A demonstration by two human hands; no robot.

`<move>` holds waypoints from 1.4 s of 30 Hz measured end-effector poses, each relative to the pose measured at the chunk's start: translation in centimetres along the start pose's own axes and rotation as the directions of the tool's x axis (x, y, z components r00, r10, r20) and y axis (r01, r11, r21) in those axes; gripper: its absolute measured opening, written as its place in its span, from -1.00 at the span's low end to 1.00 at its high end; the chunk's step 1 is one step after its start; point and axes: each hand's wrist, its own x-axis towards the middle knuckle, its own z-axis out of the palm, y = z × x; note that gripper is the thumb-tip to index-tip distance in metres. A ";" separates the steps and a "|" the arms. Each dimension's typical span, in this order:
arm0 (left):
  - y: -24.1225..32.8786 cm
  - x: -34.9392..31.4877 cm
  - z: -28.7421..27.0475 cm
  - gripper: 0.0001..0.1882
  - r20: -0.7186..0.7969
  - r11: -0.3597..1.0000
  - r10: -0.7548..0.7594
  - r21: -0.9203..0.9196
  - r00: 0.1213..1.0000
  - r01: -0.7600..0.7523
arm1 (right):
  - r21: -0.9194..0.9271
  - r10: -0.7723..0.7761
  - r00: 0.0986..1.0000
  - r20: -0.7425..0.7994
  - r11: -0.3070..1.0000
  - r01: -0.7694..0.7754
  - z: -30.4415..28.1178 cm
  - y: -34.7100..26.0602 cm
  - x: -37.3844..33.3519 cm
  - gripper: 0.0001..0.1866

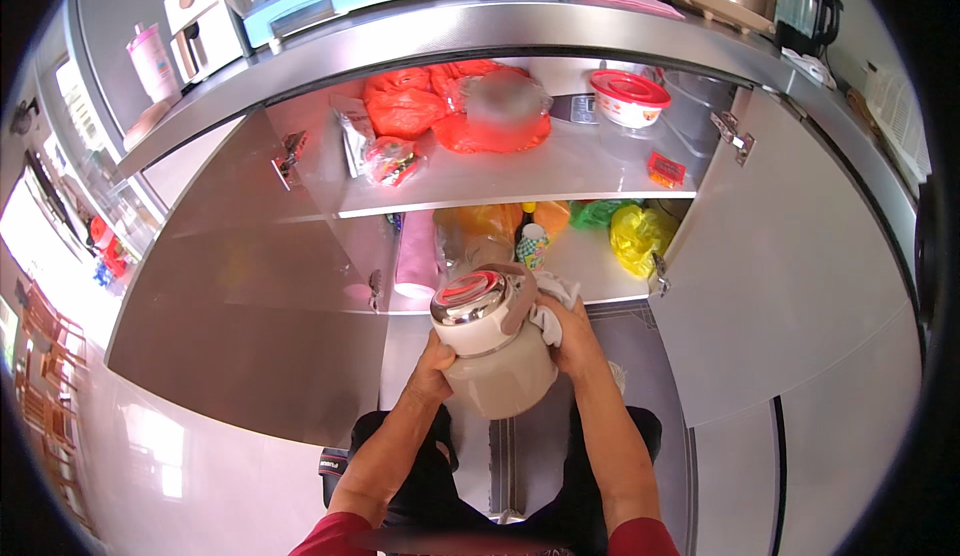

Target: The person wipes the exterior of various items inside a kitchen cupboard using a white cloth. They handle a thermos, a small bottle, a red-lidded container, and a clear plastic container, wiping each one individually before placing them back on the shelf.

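Between my hands, in front of the open cabinet, is a cream thermos jug (497, 376) with a shiny silver top, a red mark on the lid and a beige handle. It tilts to the left. My left hand (433, 368) grips the jug's left side near the shoulder, thumb up. On the other side my right hand (571, 336) presses a crumpled white cloth (555, 318) against the jug beside its handle. The fingers behind the cloth are partly hidden.
Both cabinet doors, left (250, 306) and right (790, 266), stand open. Red plastic bags (405, 101) and a red-lidded tub (630, 98) occupy the upper shelf (590, 171). Below are a pink cylinder (417, 256), a bottle (530, 241) and a yellow bag (640, 241). Overhead juts the countertop edge (480, 31).
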 end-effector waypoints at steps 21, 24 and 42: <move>0.9 1.7 -0.2 -0.52 -0.369 0.866 0.480 0.341 0.796 -0.364 | -0.687 -0.615 0.469 0.634 -0.170 0.706 1.5 5.7 -4.0 -0.39; 2.7 1.8 2.2 -0.52 -0.494 0.953 0.303 0.147 0.815 -0.266 | -0.660 -0.624 0.459 0.633 -0.126 0.740 2.1 7.6 -4.1 -0.43; 0.1 2.2 3.3 -0.48 -0.413 0.948 0.294 0.010 0.862 -0.319 | 0.489 -0.155 0.981 -0.118 0.851 0.193 1.9 7.5 2.3 -0.61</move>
